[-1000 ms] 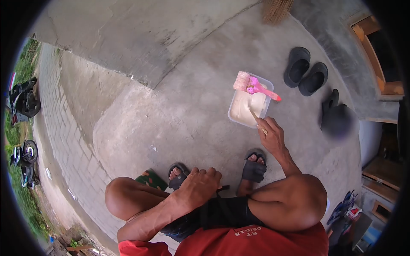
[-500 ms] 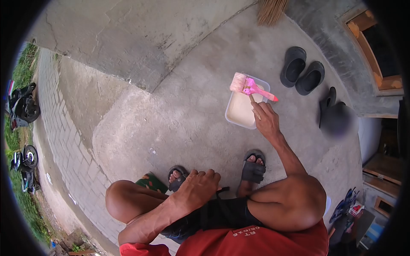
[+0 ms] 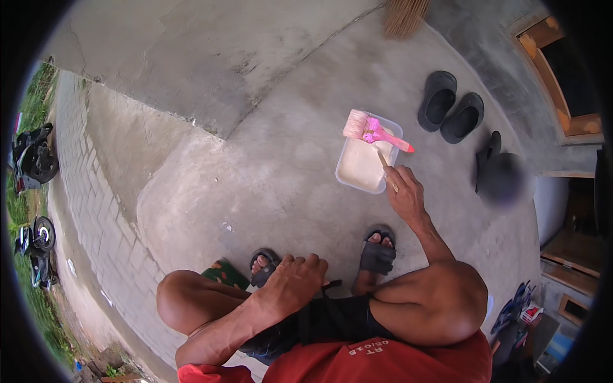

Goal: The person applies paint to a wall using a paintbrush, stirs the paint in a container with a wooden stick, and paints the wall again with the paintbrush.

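Observation:
I am squatting on a concrete floor. My right hand [image 3: 404,191] is shut on a thin wooden stick [image 3: 385,164] whose tip dips into a white rectangular tray [image 3: 345,173] of cream-coloured liquid. A pink-handled paintbrush [image 3: 373,132] lies across the tray's far rim. My left hand [image 3: 295,283] rests loosely curled over my left knee and holds nothing.
A pair of black sandals [image 3: 450,109] and a dark object [image 3: 501,175] lie right of the tray. A broom head [image 3: 405,14] is at the top. A wooden door frame [image 3: 562,76] stands at the right. Motorbikes [image 3: 35,159] are parked far left beyond a brick path.
My right hand went forward over the tray with the stick, then came back toward its near right corner. The left hand has stayed on the knee.

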Motion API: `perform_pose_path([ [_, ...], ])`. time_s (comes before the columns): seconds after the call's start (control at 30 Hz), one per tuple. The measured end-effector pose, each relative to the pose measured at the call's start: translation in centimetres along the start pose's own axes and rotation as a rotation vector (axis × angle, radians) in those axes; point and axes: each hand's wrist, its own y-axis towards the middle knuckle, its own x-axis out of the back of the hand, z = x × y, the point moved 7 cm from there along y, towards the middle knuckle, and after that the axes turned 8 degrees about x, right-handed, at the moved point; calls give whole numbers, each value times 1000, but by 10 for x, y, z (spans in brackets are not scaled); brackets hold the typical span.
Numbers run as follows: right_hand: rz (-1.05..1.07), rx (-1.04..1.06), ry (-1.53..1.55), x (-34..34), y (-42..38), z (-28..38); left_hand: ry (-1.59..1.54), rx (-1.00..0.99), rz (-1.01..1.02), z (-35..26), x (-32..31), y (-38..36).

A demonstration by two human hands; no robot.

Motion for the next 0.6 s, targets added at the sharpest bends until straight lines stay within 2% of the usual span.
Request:
perform_pose_path([
  [0.1, 66, 14, 155, -6, -8, 12, -14, -16, -21, -3, 2, 0],
  [0.2, 34, 24, 154, -3, 5, 10, -19, -44, -13, -6, 1, 2],
  [0.27, 3, -69, 32, 6, 2, -3, 34, -2, -4, -1, 0, 0],
  [0.33, 40, -64, 67, 4, -5, 5, 26, -5, -7, -1, -1, -1],
  [0.4, 82, 80, 159, -1, -6, 22, 25, -24, -8, -5, 0, 0],
  [0.47, 53, 59, 160, 0, 8, 12, 12, -54, -2, -7, 1, 1],
  [0.53, 13, -62, 48, 7, 11, -5, 49, -37, -35, -2, -1, -1],
  [0.6, 49, -71, 23, 9, -4, 7, 81, -22, -64, -1, -2, -2],
])
